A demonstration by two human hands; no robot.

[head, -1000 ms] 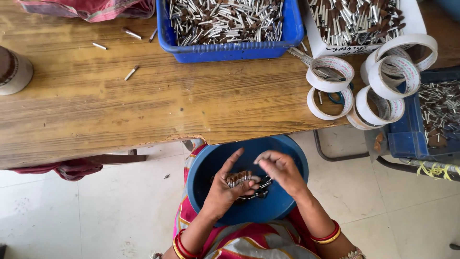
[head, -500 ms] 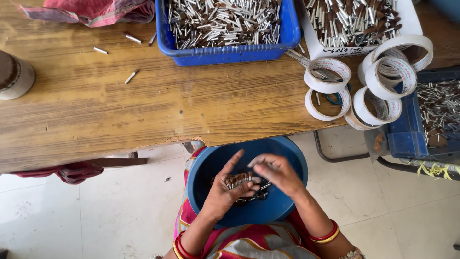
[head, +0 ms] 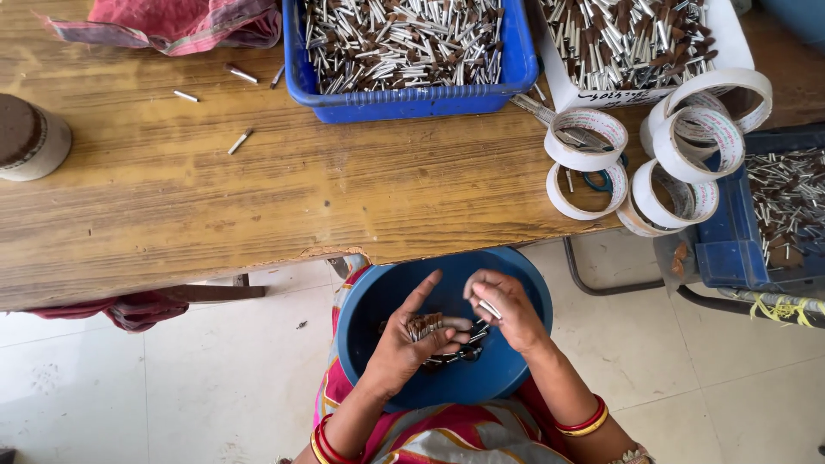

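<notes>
A round blue bowl rests on my lap below the table edge, with several small metal pins in its bottom. My left hand is over the bowl, palm up, holding a bundle of brown-tipped pins side by side. My right hand is just to the right of it, fingers curled around a single silver pin and what looks like a bit of white tape. The two hands nearly touch above the bowl.
On the wooden table stand a blue tray and a white tray full of pins, several white tape rolls, a round tin and a red cloth. Loose pins lie about. Another blue bin sits at right.
The hands have stayed over the bowl. My left hand's bundle has shifted slightly, and my right hand has drawn in closer to it with a pin.
</notes>
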